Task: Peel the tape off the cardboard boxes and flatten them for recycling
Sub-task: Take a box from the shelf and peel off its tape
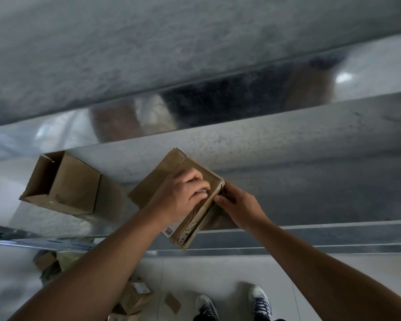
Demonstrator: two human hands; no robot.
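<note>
Both grips clamped: left hand [180, 196] curls down on the taped box [164, 179], right hand [240, 206] pinches its edge, on the bench [287, 135]; open box [75, 188] stands well left.

Seemingly a stockroom or workshop: a stainless-steel surface [287, 140], pale tiled floor [218, 272], cardboard boxes [134, 296] strewn underfoot.

Shiny metal table [287, 140], dull reflections. Open cardboard box [74, 188] stands at left. Taped cardboard box [162, 179] at centre, apart from first, near end overhanging front edge. Pale tiled floor [218, 269] below: cardboard scraps [173, 302].
</note>
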